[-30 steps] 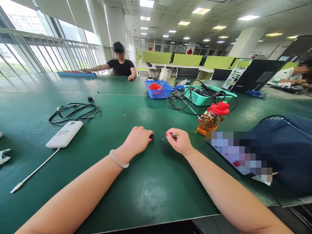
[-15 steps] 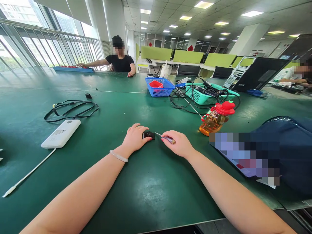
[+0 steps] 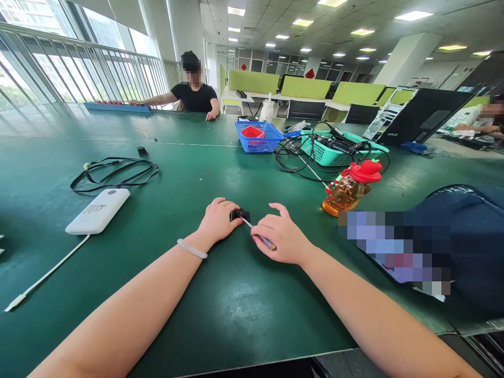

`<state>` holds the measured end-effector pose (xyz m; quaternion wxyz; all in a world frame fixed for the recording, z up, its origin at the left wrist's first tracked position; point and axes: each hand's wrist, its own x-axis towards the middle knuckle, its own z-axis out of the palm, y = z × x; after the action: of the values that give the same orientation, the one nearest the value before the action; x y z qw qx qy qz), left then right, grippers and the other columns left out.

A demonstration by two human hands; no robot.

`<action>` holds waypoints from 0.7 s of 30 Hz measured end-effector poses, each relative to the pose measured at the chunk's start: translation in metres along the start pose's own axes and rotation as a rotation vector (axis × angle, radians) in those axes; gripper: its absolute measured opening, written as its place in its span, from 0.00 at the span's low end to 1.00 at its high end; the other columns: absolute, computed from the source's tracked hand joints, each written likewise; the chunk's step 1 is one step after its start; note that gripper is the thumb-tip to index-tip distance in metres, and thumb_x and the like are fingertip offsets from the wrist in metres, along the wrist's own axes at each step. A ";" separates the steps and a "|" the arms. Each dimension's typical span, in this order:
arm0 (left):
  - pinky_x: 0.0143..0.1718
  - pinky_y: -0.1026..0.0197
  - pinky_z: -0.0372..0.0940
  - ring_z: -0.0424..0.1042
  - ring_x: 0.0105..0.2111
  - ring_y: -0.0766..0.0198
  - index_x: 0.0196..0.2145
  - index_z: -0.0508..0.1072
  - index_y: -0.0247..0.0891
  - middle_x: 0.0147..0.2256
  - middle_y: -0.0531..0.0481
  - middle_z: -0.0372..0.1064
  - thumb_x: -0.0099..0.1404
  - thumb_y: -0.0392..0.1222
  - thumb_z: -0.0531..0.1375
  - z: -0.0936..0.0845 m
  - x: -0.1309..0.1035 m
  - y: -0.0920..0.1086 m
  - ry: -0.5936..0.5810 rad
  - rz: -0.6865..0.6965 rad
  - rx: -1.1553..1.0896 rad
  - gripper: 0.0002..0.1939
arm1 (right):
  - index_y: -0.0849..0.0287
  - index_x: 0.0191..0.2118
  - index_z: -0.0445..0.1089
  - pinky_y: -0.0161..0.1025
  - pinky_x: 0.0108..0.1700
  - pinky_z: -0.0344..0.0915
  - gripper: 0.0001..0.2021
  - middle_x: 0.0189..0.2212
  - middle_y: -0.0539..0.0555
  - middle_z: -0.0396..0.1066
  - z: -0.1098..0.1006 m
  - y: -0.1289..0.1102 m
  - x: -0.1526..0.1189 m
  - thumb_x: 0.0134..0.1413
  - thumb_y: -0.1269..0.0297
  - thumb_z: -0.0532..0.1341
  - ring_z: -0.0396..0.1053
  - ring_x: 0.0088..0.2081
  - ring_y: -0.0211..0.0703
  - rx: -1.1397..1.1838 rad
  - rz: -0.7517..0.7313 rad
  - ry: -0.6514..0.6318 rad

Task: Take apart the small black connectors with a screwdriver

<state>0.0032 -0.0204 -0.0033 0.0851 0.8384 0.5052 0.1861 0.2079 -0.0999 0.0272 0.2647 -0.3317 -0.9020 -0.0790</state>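
Item 1: small black piece, qty 1. Loc.: on the tabletop, centre, in front of wearer, btwn the two hands. L. end covered by fingers, R. part exposed; no detached part visible nr it.

Item 2: slim tool, prob. screwdriver type, thin metal shaft, dark hdl. w/ lighter butt. Tip at the exposed face of item 1; whether seated in anything: too small to tell.

Status (judged): set-up done, i.e. piece held, tool brought to it. Tool work on the piece looks underway; amt. completed can't be read. Piece not yet let go, tool not yet put down.

L. hand: palm down, low over tabletop, forearm in from lower L. Grip closed round L. end of piece, thumb on near side, fingers on far side. Pale bracelet at wrist.

R. hand: forearm in from lower R., wrist fairly straight. Grip pinched on tool hdl., one finger lifted clear. Shaft slants up-L. to piece, butt toward wearer.

Misc., apart from work: white power bank, L.; red-lidded bottle, R.
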 end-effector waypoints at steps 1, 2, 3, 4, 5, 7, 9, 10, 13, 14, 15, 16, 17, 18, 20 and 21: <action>0.61 0.42 0.56 0.57 0.62 0.44 0.48 0.75 0.43 0.52 0.47 0.73 0.62 0.51 0.61 0.000 0.000 0.000 -0.001 -0.002 0.002 0.18 | 0.55 0.35 0.70 0.54 0.62 0.47 0.06 0.29 0.49 0.73 0.000 0.000 0.000 0.59 0.66 0.56 0.68 0.32 0.39 -0.020 -0.010 -0.005; 0.61 0.42 0.56 0.56 0.62 0.44 0.48 0.75 0.43 0.52 0.48 0.73 0.62 0.51 0.61 0.000 0.000 0.000 -0.002 -0.002 0.003 0.18 | 0.55 0.35 0.70 0.54 0.62 0.47 0.06 0.29 0.49 0.73 0.000 0.000 0.000 0.60 0.66 0.56 0.68 0.31 0.39 -0.039 -0.020 -0.008; 0.61 0.42 0.56 0.56 0.62 0.44 0.48 0.75 0.43 0.52 0.48 0.73 0.62 0.51 0.61 0.000 0.000 0.000 -0.002 -0.001 0.005 0.18 | 0.55 0.35 0.70 0.53 0.62 0.48 0.07 0.28 0.49 0.73 0.000 0.000 0.000 0.60 0.66 0.55 0.67 0.31 0.40 -0.057 -0.030 -0.013; 0.61 0.41 0.56 0.56 0.62 0.44 0.48 0.75 0.43 0.52 0.48 0.73 0.62 0.51 0.60 0.000 0.000 0.000 -0.001 -0.001 0.007 0.18 | 0.55 0.35 0.70 0.53 0.62 0.48 0.07 0.28 0.49 0.72 -0.001 0.000 0.001 0.60 0.66 0.55 0.67 0.31 0.40 -0.073 -0.041 -0.020; 0.61 0.41 0.56 0.56 0.62 0.44 0.48 0.75 0.43 0.53 0.48 0.73 0.62 0.51 0.60 0.000 0.000 0.001 0.001 -0.001 0.008 0.18 | 0.55 0.34 0.70 0.53 0.62 0.48 0.07 0.27 0.49 0.72 -0.001 -0.001 0.001 0.60 0.66 0.55 0.67 0.31 0.40 -0.089 -0.050 -0.028; 0.61 0.41 0.56 0.56 0.62 0.44 0.48 0.75 0.43 0.53 0.48 0.73 0.62 0.51 0.60 0.001 0.000 0.001 0.002 -0.005 0.010 0.18 | 0.55 0.34 0.70 0.54 0.62 0.47 0.07 0.27 0.49 0.71 -0.002 -0.001 0.001 0.60 0.66 0.54 0.66 0.30 0.40 -0.113 -0.060 -0.043; 0.61 0.41 0.55 0.56 0.61 0.44 0.48 0.75 0.43 0.52 0.48 0.73 0.62 0.50 0.60 0.001 0.000 0.000 0.000 -0.010 0.010 0.18 | 0.55 0.35 0.70 0.54 0.61 0.48 0.07 0.27 0.50 0.71 -0.002 -0.001 0.001 0.60 0.66 0.55 0.66 0.30 0.40 -0.125 -0.061 -0.063; 0.61 0.41 0.55 0.56 0.61 0.44 0.47 0.75 0.43 0.52 0.48 0.73 0.62 0.50 0.60 0.001 0.000 0.000 -0.003 -0.011 0.010 0.17 | 0.56 0.35 0.70 0.53 0.60 0.49 0.07 0.27 0.50 0.72 -0.001 -0.001 0.001 0.60 0.66 0.55 0.66 0.31 0.41 -0.129 -0.061 -0.081; 0.61 0.42 0.56 0.56 0.61 0.44 0.48 0.74 0.43 0.53 0.48 0.72 0.63 0.50 0.60 0.001 0.000 0.000 -0.010 -0.006 0.013 0.17 | 0.56 0.36 0.70 0.50 0.57 0.53 0.05 0.29 0.51 0.73 0.003 0.000 0.000 0.59 0.66 0.57 0.68 0.32 0.42 -0.131 -0.070 -0.199; 0.61 0.42 0.56 0.56 0.62 0.44 0.48 0.74 0.43 0.53 0.48 0.72 0.63 0.49 0.60 0.001 0.000 0.000 -0.013 -0.006 0.015 0.17 | 0.56 0.36 0.70 0.49 0.56 0.54 0.04 0.29 0.51 0.73 0.004 0.000 -0.001 0.58 0.66 0.58 0.68 0.32 0.42 -0.128 -0.080 -0.249; 0.60 0.42 0.56 0.55 0.61 0.43 0.48 0.74 0.42 0.53 0.48 0.72 0.63 0.49 0.60 0.001 0.000 0.000 -0.015 -0.009 0.016 0.17 | 0.56 0.36 0.70 0.49 0.55 0.54 0.04 0.29 0.51 0.74 0.006 0.000 -0.001 0.59 0.65 0.58 0.69 0.32 0.42 -0.122 -0.091 -0.292; 0.61 0.41 0.56 0.55 0.61 0.43 0.48 0.74 0.42 0.53 0.48 0.72 0.63 0.49 0.60 0.001 0.000 0.000 -0.017 -0.012 0.016 0.18 | 0.56 0.37 0.70 0.49 0.55 0.54 0.04 0.29 0.51 0.74 0.008 0.000 -0.002 0.59 0.65 0.59 0.69 0.32 0.42 -0.112 -0.102 -0.324; 0.61 0.41 0.56 0.55 0.61 0.43 0.48 0.74 0.42 0.53 0.48 0.72 0.63 0.49 0.60 0.001 0.000 0.001 -0.018 -0.016 0.014 0.18 | 0.56 0.37 0.70 0.49 0.55 0.54 0.04 0.30 0.51 0.75 0.009 0.000 -0.002 0.60 0.64 0.59 0.70 0.32 0.41 -0.099 -0.111 -0.344; 0.61 0.41 0.55 0.55 0.61 0.43 0.48 0.74 0.42 0.53 0.48 0.72 0.63 0.49 0.60 0.001 0.000 0.001 -0.019 -0.020 0.011 0.18 | 0.56 0.37 0.70 0.48 0.55 0.54 0.05 0.30 0.51 0.75 0.010 0.000 -0.002 0.60 0.63 0.59 0.70 0.32 0.41 -0.086 -0.116 -0.348; 0.61 0.41 0.55 0.55 0.61 0.43 0.48 0.74 0.42 0.53 0.48 0.72 0.63 0.49 0.60 0.000 0.000 0.001 -0.022 -0.023 0.007 0.18 | 0.56 0.36 0.70 0.47 0.55 0.54 0.06 0.29 0.50 0.75 0.010 0.000 -0.002 0.60 0.61 0.59 0.69 0.31 0.41 -0.062 -0.113 -0.332; 0.61 0.41 0.55 0.55 0.61 0.43 0.48 0.74 0.42 0.53 0.48 0.72 0.63 0.49 0.60 0.000 0.000 0.001 -0.023 -0.022 0.006 0.18 | 0.56 0.35 0.70 0.47 0.55 0.54 0.07 0.28 0.50 0.75 0.009 0.000 -0.002 0.60 0.60 0.59 0.69 0.31 0.40 -0.053 -0.107 -0.318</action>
<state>0.0046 -0.0211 -0.0032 0.0903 0.8353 0.5138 0.1738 0.2052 -0.0981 0.0181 0.1049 -0.2985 -0.9465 -0.0632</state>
